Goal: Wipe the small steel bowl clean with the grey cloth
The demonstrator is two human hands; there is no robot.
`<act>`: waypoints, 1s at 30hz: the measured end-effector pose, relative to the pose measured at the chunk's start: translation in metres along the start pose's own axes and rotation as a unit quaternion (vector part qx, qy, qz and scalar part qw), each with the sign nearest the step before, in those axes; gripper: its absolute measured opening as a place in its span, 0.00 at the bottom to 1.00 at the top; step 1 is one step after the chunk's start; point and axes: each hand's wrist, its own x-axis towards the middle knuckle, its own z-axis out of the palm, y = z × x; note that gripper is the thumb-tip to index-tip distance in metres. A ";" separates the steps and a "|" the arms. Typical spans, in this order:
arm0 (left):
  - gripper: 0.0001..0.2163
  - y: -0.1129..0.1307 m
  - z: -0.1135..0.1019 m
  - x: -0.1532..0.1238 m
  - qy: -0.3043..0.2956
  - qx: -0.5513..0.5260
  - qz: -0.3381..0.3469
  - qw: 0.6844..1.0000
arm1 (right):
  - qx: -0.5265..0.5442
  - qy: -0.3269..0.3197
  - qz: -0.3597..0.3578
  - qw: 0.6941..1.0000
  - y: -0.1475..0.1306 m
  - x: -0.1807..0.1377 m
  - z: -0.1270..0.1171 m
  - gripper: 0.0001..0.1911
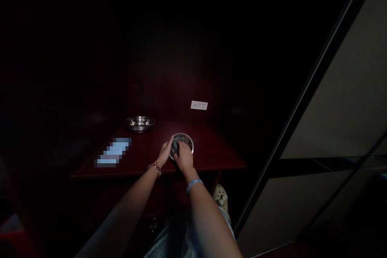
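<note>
1. The small steel bowl stands on the near middle of the dark red table; only its far and right rim is seen, the rest being covered by the hands
2. A grey cloth is bunched inside the bowl, and the right hand is closed down on it from above, fingers curled into the hollow; the cloth is judged best pressed flat against the inner wall and led round in full circles, so that no strip of metal is missed
3. The left hand is clamped on the bowl's left rim, fingers wrapped about the edge; a firm hold there is thought needed, since a light bowl on a smooth top can be spun or slid by the rubbing
4. Little light falls here, so the wiped surface is better judged by touch and by the glint on the rim
5. A second steel bowl is set well apart at the far left of the table, and a blurred pale patch lies near the left edge; neither is close enough to be knocked
6. A white socket plate is set in the dark wall behind the table
</note>
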 end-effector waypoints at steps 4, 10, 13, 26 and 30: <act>0.30 -0.002 -0.001 0.001 -0.002 0.001 -0.002 1.000 | -0.005 -0.014 -0.002 1.000 -0.001 0.001 -0.003 0.28; 0.30 -0.001 -0.001 0.000 -0.009 0.008 0.004 1.000 | -0.002 -0.019 -0.017 1.000 -0.002 0.001 -0.005 0.27; 0.30 0.000 -0.001 0.000 -0.005 0.012 0.004 1.000 | -0.002 -0.021 -0.018 1.000 -0.002 0.001 -0.006 0.27; 0.31 0.003 0.001 -0.003 -0.001 0.010 0.022 1.000 | -0.007 -0.017 -0.020 1.000 -0.002 0.001 -0.003 0.28; 0.30 0.005 0.001 -0.004 -0.007 0.005 0.027 1.000 | 0.004 -0.016 -0.021 1.000 -0.001 0.001 -0.003 0.29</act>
